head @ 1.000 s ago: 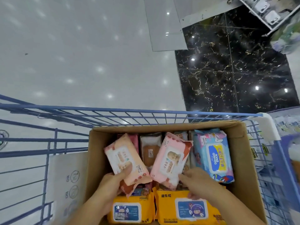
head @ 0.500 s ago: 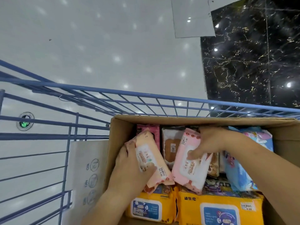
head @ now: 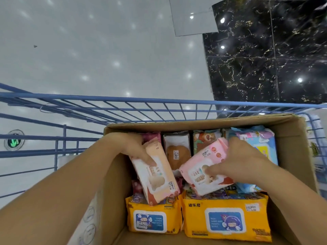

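Observation:
An open cardboard box (head: 290,131) sits in a blue wire cart (head: 123,103) and holds several wet-wipe packs. My left hand (head: 131,147) grips the top of a peach wipe pack (head: 157,175), thumb across its face. My right hand (head: 242,160) grips a pink wipe pack (head: 200,174) from its right side, thumb on the front. Both packs lie tilted over the other packs in the box. Two yellow wipe packs (head: 224,214) fill the near row. A blue pack (head: 261,145) stands at the far right, partly behind my right hand.
A brown-and-white pack (head: 176,151) and a cartoon-printed pack (head: 203,138) stand in the far row. Outside the cart lie a glossy white floor (head: 88,50) and black marble tiles (head: 265,59). A round green floor marker (head: 13,142) shows at left.
Both hands have shifted on their packs: the left now holds the peach pack's far end, the right holds the pink pack lower and more tilted. The view moved closer over the box.

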The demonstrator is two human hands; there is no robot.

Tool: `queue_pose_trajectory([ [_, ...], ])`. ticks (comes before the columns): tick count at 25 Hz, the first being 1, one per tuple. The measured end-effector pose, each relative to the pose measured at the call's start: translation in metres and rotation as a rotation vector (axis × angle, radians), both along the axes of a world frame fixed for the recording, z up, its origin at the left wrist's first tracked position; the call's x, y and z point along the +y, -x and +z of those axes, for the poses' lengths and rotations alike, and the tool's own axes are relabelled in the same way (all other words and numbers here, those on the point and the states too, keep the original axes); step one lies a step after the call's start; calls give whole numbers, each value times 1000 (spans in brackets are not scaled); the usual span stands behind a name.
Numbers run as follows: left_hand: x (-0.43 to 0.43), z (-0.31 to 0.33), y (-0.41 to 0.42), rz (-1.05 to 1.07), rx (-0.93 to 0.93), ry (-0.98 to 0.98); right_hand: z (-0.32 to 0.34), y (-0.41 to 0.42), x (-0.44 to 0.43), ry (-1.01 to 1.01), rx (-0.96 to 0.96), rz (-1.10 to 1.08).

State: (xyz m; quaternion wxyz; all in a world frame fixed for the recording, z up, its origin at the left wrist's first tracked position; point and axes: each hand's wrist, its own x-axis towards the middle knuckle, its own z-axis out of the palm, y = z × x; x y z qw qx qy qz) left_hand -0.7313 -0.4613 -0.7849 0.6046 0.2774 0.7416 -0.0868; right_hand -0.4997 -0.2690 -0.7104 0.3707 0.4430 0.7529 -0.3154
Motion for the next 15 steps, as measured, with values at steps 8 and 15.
queue_pose_trajectory([
  [8,-30,63,-35,389,105,-252,29,-75,-18,204,396,-738],
  [15,-74,205,-91,934,-44,-717,154,-140,-53,272,805,-1046],
])
